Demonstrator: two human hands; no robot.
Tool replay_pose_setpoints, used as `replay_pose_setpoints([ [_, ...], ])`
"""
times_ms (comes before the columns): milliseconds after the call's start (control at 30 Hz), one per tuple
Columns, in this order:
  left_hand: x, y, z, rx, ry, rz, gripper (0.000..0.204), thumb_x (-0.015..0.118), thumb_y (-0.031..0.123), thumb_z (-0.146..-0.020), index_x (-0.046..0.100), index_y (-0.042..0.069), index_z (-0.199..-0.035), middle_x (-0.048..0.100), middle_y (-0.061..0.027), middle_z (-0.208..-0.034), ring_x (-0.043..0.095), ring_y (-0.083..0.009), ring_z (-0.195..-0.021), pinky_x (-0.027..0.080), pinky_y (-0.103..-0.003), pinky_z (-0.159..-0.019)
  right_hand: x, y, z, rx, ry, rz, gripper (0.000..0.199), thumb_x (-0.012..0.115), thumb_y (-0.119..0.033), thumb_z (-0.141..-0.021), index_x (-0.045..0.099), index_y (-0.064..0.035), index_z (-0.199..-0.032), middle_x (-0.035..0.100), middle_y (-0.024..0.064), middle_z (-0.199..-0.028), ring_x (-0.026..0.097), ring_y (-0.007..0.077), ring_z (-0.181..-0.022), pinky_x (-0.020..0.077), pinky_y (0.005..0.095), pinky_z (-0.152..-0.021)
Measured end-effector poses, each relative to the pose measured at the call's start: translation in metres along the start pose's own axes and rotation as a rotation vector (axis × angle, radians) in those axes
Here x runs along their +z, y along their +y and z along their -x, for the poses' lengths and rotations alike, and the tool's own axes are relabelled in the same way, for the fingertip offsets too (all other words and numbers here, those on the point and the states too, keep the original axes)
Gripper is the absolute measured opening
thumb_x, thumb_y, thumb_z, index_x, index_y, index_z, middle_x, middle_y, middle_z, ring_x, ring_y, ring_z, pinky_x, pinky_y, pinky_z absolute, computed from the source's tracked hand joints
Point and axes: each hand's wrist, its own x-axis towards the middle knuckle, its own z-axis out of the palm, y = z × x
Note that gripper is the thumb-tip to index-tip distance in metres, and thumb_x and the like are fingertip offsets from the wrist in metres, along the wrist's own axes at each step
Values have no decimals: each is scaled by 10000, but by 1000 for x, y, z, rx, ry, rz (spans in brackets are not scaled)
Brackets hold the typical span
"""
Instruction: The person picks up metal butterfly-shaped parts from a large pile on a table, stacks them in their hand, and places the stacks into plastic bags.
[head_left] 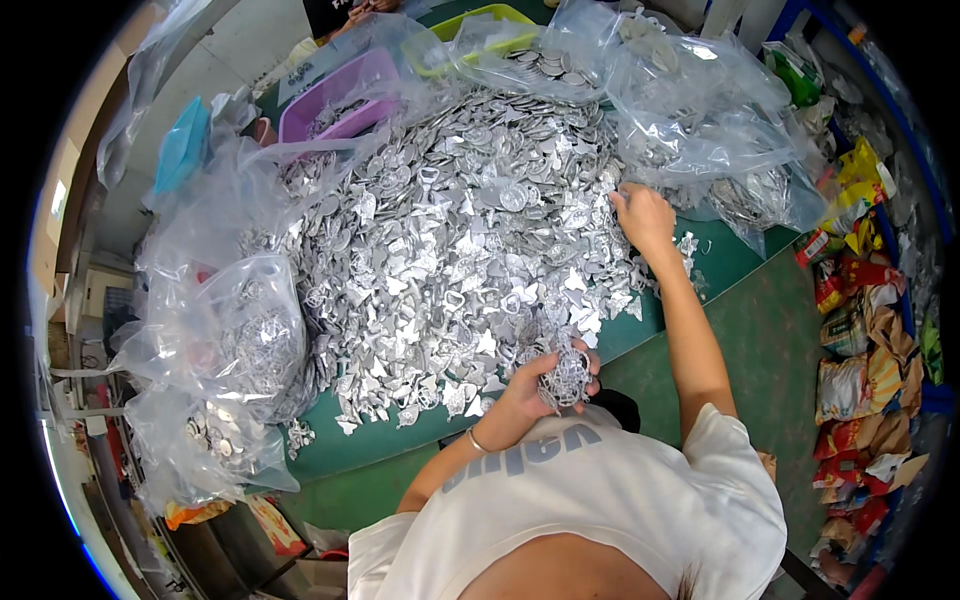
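Left hand (530, 385) clutched bunch of silvery flat metal rings (567, 377), fingers curled round; right hand (643, 215) pinched into heap of silvery stamped metal shapes (450, 250).

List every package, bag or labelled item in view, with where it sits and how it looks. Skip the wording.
Clear plastic bags: left of the metal pile, crumpled, holding silver parts.
More clear bags: far right of the table, shiny, partly filled.
Snack packets: heaped along the right edge, crinkled, red, yellow, orange and green.
Purple tray: far left, rectangular.
Yellow-green tray: far edge, under plastic.
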Motion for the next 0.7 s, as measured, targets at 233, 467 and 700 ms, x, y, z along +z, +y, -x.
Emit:
replay_pose_setpoints([
  [233, -4, -3, 6, -18, 50, -30, 423, 601, 323, -798, 463, 132, -1150, 445, -172, -1052, 499, -319, -884, 542, -426, -618, 19, -9, 7, -171, 89, -37, 225, 616, -225, -776, 618, -7, -830, 605, 171, -828, 593, 363, -695, 470, 431, -595],
  [467, -6, -3, 2, -62, -2, -23, 468, 601, 365, -796, 457, 143, -1182, 444, -170, -1052, 500, -319, -889, 535, -415, -609, 14, -7, 0, -148, 231, -33, 186, 559, -128, -783, 597, -31, -937, 615, 160, -842, 604, 346, -717, 480, 434, -614],
  [700, -5, -1, 3, -51, 40, -39, 474, 609, 380, -788, 472, 147, -1178, 445, -150, -1033, 489, -298, -863, 522, -396, -601, 31, -13, -30, -14, 147, 163, 216, 597, -168, -755, 529, -8, -884, 618, 190, -815, 618, 352, -733, 491, 458, -623],
])
